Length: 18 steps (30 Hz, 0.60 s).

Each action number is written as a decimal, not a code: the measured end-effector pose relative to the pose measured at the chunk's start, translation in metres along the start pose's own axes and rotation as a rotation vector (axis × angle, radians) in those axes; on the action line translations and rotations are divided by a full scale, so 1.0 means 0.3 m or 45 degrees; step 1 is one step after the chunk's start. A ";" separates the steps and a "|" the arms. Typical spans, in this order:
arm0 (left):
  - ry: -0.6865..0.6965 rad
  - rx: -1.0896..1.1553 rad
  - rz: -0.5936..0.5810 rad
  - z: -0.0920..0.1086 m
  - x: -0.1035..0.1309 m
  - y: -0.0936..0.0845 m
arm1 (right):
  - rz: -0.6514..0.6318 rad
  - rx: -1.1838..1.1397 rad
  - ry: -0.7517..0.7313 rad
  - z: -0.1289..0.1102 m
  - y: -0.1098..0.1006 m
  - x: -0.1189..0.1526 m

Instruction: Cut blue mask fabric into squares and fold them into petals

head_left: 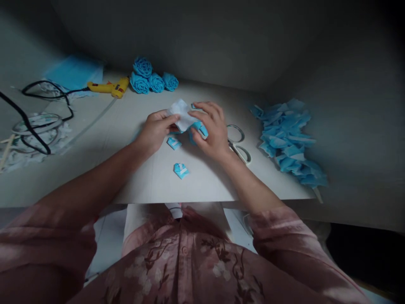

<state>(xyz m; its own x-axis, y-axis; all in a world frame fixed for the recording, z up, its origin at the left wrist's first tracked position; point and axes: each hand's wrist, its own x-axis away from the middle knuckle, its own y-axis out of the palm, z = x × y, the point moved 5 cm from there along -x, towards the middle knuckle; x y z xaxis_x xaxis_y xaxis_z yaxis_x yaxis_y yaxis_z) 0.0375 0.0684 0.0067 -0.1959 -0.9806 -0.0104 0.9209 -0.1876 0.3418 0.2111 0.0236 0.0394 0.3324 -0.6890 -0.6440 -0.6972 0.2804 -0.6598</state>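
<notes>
Between the thumb and fingers of my left hand is a thin white square sheet, paper or soft fabric. My right hand is beside it, fingers curved and apart, the fingertips close to the sheet's right edge; whether they touch it I cannot tell. A blue folded piece shows under the right hand, partly hidden by the fingers. Nearer to me on the table lie two small blue folded pieces, one just below the left fingertips and another further down.
Scissors lie right of my right hand, blades hidden. A heap of blue pieces sits at the table's right edge. Blue rosettes stand at the back, beside a yellow glue gun. Its black cord loops over scraps at left.
</notes>
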 end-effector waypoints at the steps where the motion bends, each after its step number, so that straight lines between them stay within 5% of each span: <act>1: -0.006 0.022 -0.004 0.000 0.002 0.002 | -0.047 0.043 -0.019 -0.016 0.011 -0.002; 7: -0.038 0.067 -0.036 0.002 0.020 0.025 | -0.088 0.173 -0.014 -0.041 0.056 -0.013; 18: -0.035 0.147 -0.071 0.002 0.018 0.035 | -0.015 0.154 0.003 0.030 0.059 -0.005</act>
<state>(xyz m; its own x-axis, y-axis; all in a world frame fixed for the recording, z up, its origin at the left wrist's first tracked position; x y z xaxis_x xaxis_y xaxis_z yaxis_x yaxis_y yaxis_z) 0.0459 0.0611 0.0108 -0.2560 -0.9666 -0.0072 0.8637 -0.2321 0.4474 0.2038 0.0356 0.0252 0.3383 -0.6944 -0.6351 -0.6113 0.3509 -0.7093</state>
